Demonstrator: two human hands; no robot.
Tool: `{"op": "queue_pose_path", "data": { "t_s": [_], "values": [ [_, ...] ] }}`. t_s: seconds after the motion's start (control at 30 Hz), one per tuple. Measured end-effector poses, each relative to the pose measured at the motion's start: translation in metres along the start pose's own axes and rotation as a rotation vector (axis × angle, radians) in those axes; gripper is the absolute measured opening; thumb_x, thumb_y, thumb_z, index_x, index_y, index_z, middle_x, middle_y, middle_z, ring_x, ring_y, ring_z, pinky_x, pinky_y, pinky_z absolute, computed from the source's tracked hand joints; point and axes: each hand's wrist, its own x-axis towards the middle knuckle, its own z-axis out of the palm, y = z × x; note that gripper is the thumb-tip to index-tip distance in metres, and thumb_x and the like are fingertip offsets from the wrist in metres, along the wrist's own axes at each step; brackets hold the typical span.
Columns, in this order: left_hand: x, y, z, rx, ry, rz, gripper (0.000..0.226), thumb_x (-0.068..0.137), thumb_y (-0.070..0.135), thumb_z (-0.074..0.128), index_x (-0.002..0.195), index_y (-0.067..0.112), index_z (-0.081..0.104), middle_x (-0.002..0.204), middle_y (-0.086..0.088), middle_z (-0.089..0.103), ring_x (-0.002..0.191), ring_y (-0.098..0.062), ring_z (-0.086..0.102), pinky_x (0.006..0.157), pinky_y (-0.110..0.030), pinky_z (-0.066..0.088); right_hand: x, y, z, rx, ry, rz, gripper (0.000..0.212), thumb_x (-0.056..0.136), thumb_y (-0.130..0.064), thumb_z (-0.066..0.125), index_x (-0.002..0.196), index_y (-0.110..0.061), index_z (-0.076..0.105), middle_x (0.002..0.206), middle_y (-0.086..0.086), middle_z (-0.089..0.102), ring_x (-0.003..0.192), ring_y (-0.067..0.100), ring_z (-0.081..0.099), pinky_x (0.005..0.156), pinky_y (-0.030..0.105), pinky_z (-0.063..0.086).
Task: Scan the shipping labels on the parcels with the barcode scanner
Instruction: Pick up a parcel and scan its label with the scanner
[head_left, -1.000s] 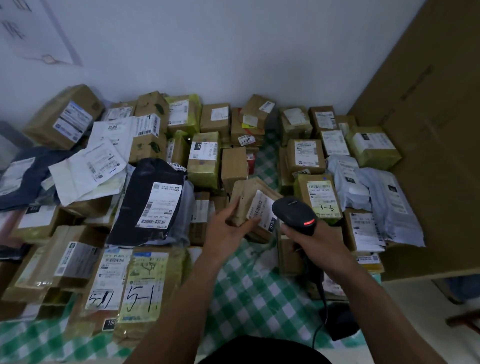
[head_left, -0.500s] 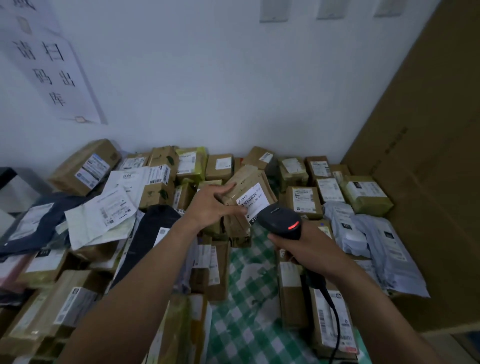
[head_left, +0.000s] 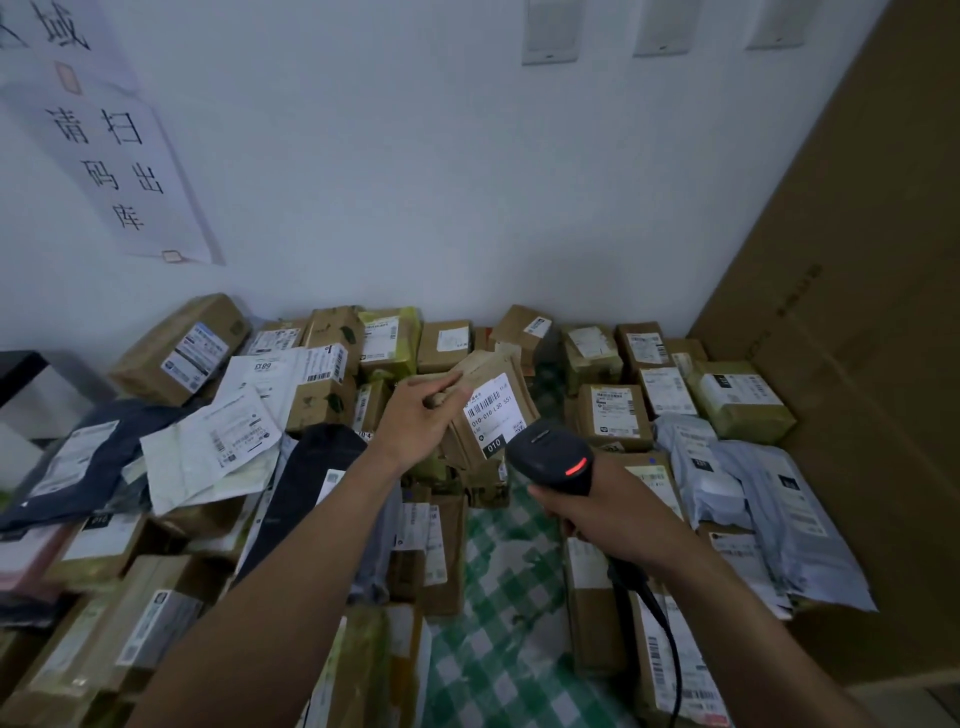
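My left hand (head_left: 422, 415) grips a brown paper parcel (head_left: 511, 387) by its upper left edge and holds it lifted above the pile. Its white shipping label (head_left: 491, 410) with a barcode faces me. My right hand (head_left: 605, 506) holds a black barcode scanner (head_left: 553, 454) by the handle, just below and right of the label. A red light glows on the scanner's back. The scanner's black cable (head_left: 660, 623) hangs down along my right forearm.
Many labelled cardboard boxes and mailers cover a green checked cloth (head_left: 501, 613). Grey poly bags (head_left: 769, 514) lie at the right, a black bag (head_left: 306, 483) at the left. A large cardboard sheet (head_left: 857, 312) leans on the right. The white wall behind carries a paper sign (head_left: 114, 171).
My left hand has raised the brown parcel from the pile and turned its label up. The scanner rose with it, staying close below the label. The view tilted upward.
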Motion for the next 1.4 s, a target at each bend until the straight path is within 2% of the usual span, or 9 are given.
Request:
{"op": "queue_pose_path", "data": {
  "t_s": [0.23,0.53,0.67,0.8,0.93,1.07,1.17,1.3,1.4],
  "values": [
    [0.005,-0.014,0.002,-0.011,0.021,-0.043,0.058,0.095,0.055,0.063,0.144,0.024,0.060,0.144,0.001,0.060,0.120,-0.009,0.062,0.096,-0.040,0.059,0.000,-0.004,0.004,0.013,0.006,-0.020,0.025,0.095,-0.033,0.073,0.118,-0.035,0.064,0.074,-0.017,0.071,0.065,-0.005,0.065,0.055,0.009,0.044],
    [0.003,-0.023,0.004,-0.004,0.017,-0.109,0.073,0.083,0.075,0.058,0.142,0.033,0.061,0.142,-0.002,0.054,0.125,-0.018,0.056,0.098,-0.040,0.057,0.001,-0.006,0.003,0.039,-0.008,-0.018,0.030,0.095,-0.035,0.073,0.123,-0.037,0.063,0.083,-0.008,0.074,0.067,0.001,0.066,0.058,0.016,0.049],
    [0.003,-0.025,0.009,-0.011,0.018,-0.092,0.055,0.095,0.054,0.065,0.142,0.026,0.062,0.143,-0.002,0.053,0.126,-0.017,0.056,0.100,-0.034,0.055,0.002,-0.005,0.004,0.041,-0.014,-0.014,0.031,0.095,-0.034,0.073,0.124,-0.035,0.063,0.084,-0.006,0.074,0.067,0.002,0.067,0.060,0.018,0.050],
    [-0.007,-0.020,0.015,-0.071,-0.005,-0.175,0.056,0.096,0.056,0.063,0.146,0.030,0.057,0.140,0.003,0.053,0.126,-0.014,0.055,0.090,-0.018,0.050,-0.002,-0.004,0.001,0.068,-0.007,0.000,0.028,0.096,-0.032,0.072,0.120,-0.038,0.062,0.080,-0.013,0.074,0.067,0.004,0.068,0.058,0.017,0.051],
    [-0.046,0.000,0.039,-0.313,-0.068,-0.291,0.062,0.094,0.053,0.067,0.151,0.034,0.050,0.134,0.009,0.057,0.115,-0.007,0.058,0.082,-0.015,0.048,-0.010,0.009,-0.009,0.096,0.045,0.044,0.019,0.096,-0.031,0.071,0.105,-0.044,0.061,0.066,-0.019,0.071,0.057,0.000,0.064,0.054,0.015,0.049],
    [-0.103,-0.005,0.092,-0.432,-0.146,-0.450,0.062,0.092,0.053,0.071,0.148,0.036,0.050,0.144,0.004,0.052,0.116,-0.009,0.056,0.088,-0.020,0.048,-0.023,0.037,-0.012,0.105,0.090,0.161,0.013,0.097,-0.030,0.070,0.108,-0.035,0.066,0.060,-0.013,0.068,0.055,0.002,0.064,0.057,0.022,0.050],
    [-0.145,-0.016,0.125,-0.490,-0.165,-0.566,0.059,0.096,0.044,0.069,0.149,0.028,0.049,0.140,0.002,0.059,0.113,-0.010,0.061,0.081,-0.014,0.048,-0.035,0.059,-0.005,0.101,0.093,0.237,0.013,0.097,-0.029,0.071,0.109,-0.025,0.069,0.061,-0.009,0.069,0.057,0.004,0.064,0.060,0.025,0.050],
    [-0.190,-0.041,0.143,-0.556,-0.197,-0.698,0.056,0.089,0.060,0.070,0.138,0.036,0.058,0.128,0.005,0.068,0.111,-0.009,0.066,0.098,-0.030,0.053,-0.047,0.084,0.008,0.090,0.083,0.311,0.012,0.094,-0.032,0.074,0.105,-0.026,0.072,0.070,0.000,0.072,0.065,0.011,0.067,0.069,0.035,0.053],
    [-0.217,-0.054,0.147,-0.530,-0.244,-0.768,0.052,0.082,0.068,0.070,0.129,0.047,0.065,0.125,0.011,0.072,0.117,-0.009,0.066,0.109,-0.039,0.049,-0.051,0.095,0.018,0.100,0.065,0.331,0.009,0.094,-0.031,0.075,0.101,-0.027,0.070,0.060,-0.011,0.068,0.057,0.003,0.063,0.062,0.026,0.049]
  ]
}}
